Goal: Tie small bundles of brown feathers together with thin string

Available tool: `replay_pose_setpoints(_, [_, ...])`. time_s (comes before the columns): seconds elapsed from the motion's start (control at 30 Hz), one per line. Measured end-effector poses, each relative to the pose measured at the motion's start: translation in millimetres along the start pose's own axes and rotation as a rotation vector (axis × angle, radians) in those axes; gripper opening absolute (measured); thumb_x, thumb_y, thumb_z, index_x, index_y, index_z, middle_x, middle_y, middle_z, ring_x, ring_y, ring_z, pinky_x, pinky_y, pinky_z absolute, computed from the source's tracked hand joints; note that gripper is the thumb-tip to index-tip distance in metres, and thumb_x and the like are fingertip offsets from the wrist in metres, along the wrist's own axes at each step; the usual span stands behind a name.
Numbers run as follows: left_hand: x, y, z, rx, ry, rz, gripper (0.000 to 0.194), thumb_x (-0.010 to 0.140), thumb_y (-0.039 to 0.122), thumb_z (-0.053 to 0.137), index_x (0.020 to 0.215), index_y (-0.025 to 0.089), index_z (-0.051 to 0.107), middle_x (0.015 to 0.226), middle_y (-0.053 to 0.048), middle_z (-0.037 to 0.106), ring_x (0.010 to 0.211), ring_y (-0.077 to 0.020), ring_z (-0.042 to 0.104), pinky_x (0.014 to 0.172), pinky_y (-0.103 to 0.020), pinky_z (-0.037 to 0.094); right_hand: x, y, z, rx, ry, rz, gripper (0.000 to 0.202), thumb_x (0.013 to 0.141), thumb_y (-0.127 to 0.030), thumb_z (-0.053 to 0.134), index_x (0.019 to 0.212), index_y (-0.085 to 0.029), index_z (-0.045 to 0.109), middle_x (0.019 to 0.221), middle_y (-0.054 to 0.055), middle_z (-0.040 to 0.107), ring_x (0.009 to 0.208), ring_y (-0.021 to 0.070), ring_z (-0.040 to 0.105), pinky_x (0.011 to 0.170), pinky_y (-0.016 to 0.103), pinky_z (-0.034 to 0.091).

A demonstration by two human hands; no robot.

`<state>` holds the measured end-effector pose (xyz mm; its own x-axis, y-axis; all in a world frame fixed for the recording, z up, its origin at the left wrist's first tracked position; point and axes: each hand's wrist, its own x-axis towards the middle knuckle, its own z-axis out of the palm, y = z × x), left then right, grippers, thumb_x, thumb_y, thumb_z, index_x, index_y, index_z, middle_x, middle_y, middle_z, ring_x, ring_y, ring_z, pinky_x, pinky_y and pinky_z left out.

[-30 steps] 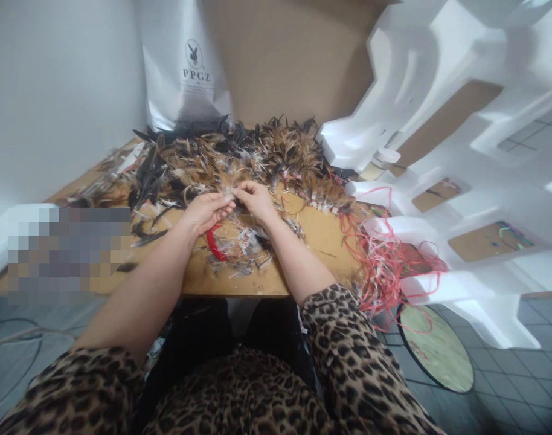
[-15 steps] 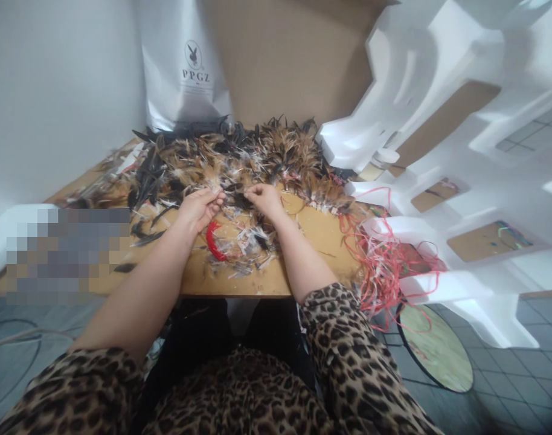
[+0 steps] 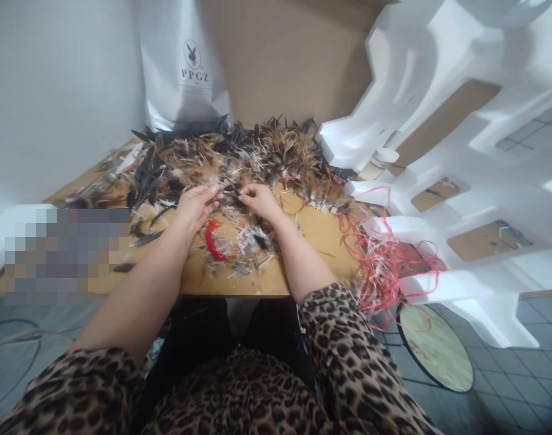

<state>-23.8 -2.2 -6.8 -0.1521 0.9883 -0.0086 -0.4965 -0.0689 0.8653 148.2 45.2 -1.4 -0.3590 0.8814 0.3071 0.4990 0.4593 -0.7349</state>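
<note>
My left hand [image 3: 195,206] is closed in a pinch at the front of the feather pile, with tan feathers [image 3: 208,174] rising from its fingertips. Just to its right, my right hand [image 3: 260,200] is also pinched; whatever lies between its fingertips is too small to make out. A narrow gap separates the two hands. Behind them spreads a heap of brown and black feathers [image 3: 285,148]. Below the hands, a curved red bundle of strips [image 3: 214,240] rests on the wooden table [image 3: 319,232], beside pale feather scraps [image 3: 249,241].
Tangled pink-red ribbons [image 3: 385,263] hang over the table's right side, against white moulded foam [image 3: 475,169]. At the back stands a silver-white bag [image 3: 180,78]. A round, dark-rimmed object [image 3: 436,347] is low at the right. Part of the left side is blurred out.
My right hand has shifted slightly left, closer to my left hand. My left hand has moved a little left and keeps its pinch.
</note>
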Motion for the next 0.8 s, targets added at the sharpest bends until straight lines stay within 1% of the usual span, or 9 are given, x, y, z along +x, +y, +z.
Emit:
replay_pose_setpoints(0.07, [-2,1,1.3,0.023,-0.017,0.024,0.014,0.060,0.015,0.072,0.070,0.010,0.063,0.094,-0.009,0.068,0.067,-0.0078,0.062,0.052,-0.013,0.046,-2,-4,-6,0.044,-0.057,-0.019,0.017,0.069,-0.028,0.057,0.073,-0.012,0.063,0.064,-0.002,0.057,0.058,0.0082,0.047,0.059,0.021,0.036])
replay_pose_setpoints(0.17, [-5,3,4.0,0.065,-0.031,0.024,0.016,0.058,0.017,0.073,0.068,0.009,0.063,0.096,-0.010,0.068,0.068,-0.0089,0.063,0.055,-0.015,0.047,-5,-10,-9,0.005,-0.149,-0.057,0.014,0.068,-0.024,0.056,0.072,-0.012,0.063,0.063,-0.002,0.057,0.057,0.0077,0.047,0.059,0.021,0.035])
replay_pose_setpoints(0.23, [-6,3,5.6,0.104,-0.038,0.018,0.016,0.058,0.018,0.074,0.066,0.009,0.063,0.093,-0.011,0.068,0.067,-0.0091,0.063,0.055,-0.015,0.048,-7,-13,-8,-0.034,-0.205,-0.086,0.013,0.068,-0.022,0.055,0.071,-0.012,0.063,0.064,-0.001,0.059,0.058,0.0077,0.047,0.060,0.021,0.035])
replay_pose_setpoints(0.3, [-7,2,6.2,0.149,-0.038,0.013,0.016,0.058,0.018,0.074,0.066,0.008,0.064,0.087,-0.011,0.069,0.064,-0.0087,0.062,0.054,-0.014,0.047,-7,-14,-7,-0.049,-0.234,-0.099,0.013,0.068,-0.021,0.055,0.072,-0.012,0.064,0.065,-0.001,0.060,0.058,0.0079,0.048,0.060,0.021,0.035])
replay_pose_setpoints(0.4, [-5,0,5.3,0.200,-0.039,0.018,0.016,0.059,0.017,0.073,0.069,0.008,0.066,0.078,-0.010,0.069,0.060,-0.0079,0.062,0.054,-0.013,0.047,-6,-13,-7,0.006,-0.205,-0.069,0.015,0.068,-0.023,0.056,0.073,-0.012,0.064,0.064,-0.001,0.059,0.059,0.0079,0.048,0.059,0.021,0.035])
replay_pose_setpoints(0.53, [-3,-3,2.8,0.237,-0.029,0.010,0.014,0.062,0.018,0.071,0.070,0.007,0.066,0.065,-0.007,0.067,0.055,-0.0076,0.061,0.053,-0.014,0.048,-3,-11,-11,0.118,-0.146,0.011,0.019,0.067,-0.028,0.058,0.072,-0.011,0.063,0.060,-0.003,0.055,0.054,0.0065,0.043,0.056,0.020,0.035])
replay_pose_setpoints(0.67, [-4,-2,2.7,0.267,-0.066,-0.031,0.014,0.065,0.018,0.069,0.071,0.007,0.066,0.068,-0.009,0.068,0.054,-0.0079,0.061,0.052,-0.013,0.048,-1,-9,-14,0.201,-0.140,0.026,0.019,0.065,-0.028,0.060,0.071,-0.010,0.062,0.058,-0.004,0.053,0.053,0.0057,0.041,0.055,0.020,0.034])
replay_pose_setpoints(0.8, [-6,-1,4.6,0.301,-0.059,-0.082,0.012,0.065,0.017,0.069,0.068,0.006,0.065,0.066,-0.010,0.067,0.053,-0.0089,0.061,0.047,-0.013,0.046,0,-6,-14,0.188,-0.126,-0.006,0.018,0.065,-0.026,0.060,0.072,-0.011,0.063,0.061,-0.003,0.056,0.056,0.0065,0.045,0.058,0.021,0.036])
